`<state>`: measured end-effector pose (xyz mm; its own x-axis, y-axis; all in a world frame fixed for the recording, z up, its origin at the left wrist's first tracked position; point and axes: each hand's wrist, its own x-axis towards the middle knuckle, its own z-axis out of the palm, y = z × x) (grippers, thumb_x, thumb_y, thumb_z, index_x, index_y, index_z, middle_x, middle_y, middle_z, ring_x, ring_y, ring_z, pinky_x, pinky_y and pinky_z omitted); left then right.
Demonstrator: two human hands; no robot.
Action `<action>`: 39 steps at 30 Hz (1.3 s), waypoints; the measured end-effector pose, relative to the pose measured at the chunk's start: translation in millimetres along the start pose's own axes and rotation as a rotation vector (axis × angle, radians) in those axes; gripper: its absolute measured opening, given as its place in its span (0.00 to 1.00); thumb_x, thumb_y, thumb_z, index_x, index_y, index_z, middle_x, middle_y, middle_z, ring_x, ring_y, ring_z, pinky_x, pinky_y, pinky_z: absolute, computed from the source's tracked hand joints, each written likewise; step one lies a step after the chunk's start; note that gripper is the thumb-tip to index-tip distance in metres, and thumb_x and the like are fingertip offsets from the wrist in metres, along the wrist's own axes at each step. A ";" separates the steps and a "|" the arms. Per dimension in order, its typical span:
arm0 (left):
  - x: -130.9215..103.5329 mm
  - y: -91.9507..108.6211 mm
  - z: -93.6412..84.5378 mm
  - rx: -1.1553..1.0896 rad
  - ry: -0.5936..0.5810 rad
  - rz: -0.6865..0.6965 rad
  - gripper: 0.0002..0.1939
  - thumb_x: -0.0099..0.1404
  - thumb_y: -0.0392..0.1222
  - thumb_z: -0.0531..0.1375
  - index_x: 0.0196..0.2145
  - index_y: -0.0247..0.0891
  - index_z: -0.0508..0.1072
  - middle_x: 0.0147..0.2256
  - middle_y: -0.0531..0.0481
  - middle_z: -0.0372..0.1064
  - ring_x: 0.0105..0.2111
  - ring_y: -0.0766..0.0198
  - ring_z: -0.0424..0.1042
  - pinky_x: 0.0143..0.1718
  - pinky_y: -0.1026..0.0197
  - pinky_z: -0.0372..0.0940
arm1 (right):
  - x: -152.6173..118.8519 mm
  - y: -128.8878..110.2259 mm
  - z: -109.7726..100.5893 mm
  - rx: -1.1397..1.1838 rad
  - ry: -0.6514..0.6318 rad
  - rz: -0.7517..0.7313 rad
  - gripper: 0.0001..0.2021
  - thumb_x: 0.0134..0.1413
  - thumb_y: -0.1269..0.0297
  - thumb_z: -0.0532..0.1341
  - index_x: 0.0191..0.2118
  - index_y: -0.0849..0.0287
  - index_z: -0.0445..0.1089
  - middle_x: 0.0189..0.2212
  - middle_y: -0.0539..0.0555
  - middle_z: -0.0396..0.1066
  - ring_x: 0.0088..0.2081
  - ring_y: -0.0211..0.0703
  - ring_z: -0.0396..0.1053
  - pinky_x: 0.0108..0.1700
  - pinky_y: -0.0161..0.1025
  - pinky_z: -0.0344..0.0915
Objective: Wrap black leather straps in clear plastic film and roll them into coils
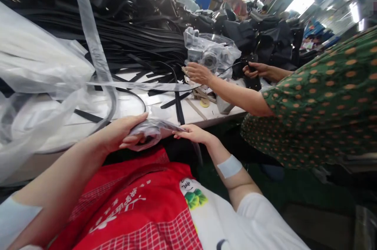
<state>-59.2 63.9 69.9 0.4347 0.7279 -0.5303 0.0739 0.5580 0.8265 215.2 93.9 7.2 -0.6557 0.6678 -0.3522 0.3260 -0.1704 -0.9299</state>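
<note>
Over the table's front edge, my left hand point(131, 131) is closed around a coiled roll wrapped in clear plastic point(153, 129), with a dark centre showing at its end. To the right of the roll, my right hand point(193, 133) pinches the loose edge of the plastic wrap between thumb and fingers. A thin dark strip or flap hangs below that hand. The roll is held in the air, just in front of black straps point(179, 110) lying on the white table point(191, 115). My palms are mostly hidden.
Long clear plastic strips point(94, 38) and a white plastic heap point(35, 53) lie at left. Bundled black straps point(132, 42) fill the back. At right, a co-worker in a dotted green garment point(318, 101) works by a plastic-covered machine point(210, 53).
</note>
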 end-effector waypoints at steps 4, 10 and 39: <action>2.3 13.1 -14.2 -0.288 -0.002 0.062 0.35 0.68 0.60 0.42 0.23 0.32 0.75 0.06 0.57 0.40 0.08 0.72 0.43 0.11 0.68 0.39 | -3.2 -6.3 1.3 0.044 0.015 -0.019 0.20 0.53 0.50 0.63 0.42 0.64 0.73 0.31 0.52 0.73 0.34 0.39 0.71 0.40 0.37 0.67; 2.5 42.2 -19.4 -0.558 0.180 0.356 0.32 0.74 0.45 0.34 0.32 0.27 0.73 0.13 0.62 0.34 0.11 0.77 0.36 0.27 0.68 0.65 | -5.6 -18.7 0.9 0.055 0.020 -0.044 0.18 0.51 0.55 0.66 0.43 0.63 0.71 0.27 0.47 0.66 0.25 0.32 0.62 0.28 0.30 0.61; 21.7 -17.3 13.4 0.554 0.302 0.184 0.30 0.63 0.65 0.47 0.14 0.42 0.57 0.09 0.55 0.53 0.12 0.65 0.56 0.18 0.63 0.49 | -26.6 -58.3 -16.3 0.209 0.737 -0.207 0.28 0.63 0.44 0.44 0.40 0.63 0.70 0.31 0.58 0.70 0.32 0.44 0.68 0.42 0.44 0.65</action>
<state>-39.1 64.7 46.6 0.2192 0.9169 -0.3336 0.5089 0.1843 0.8409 224.8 97.9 72.5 -0.0453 0.9960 -0.0771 0.0643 -0.0741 -0.9952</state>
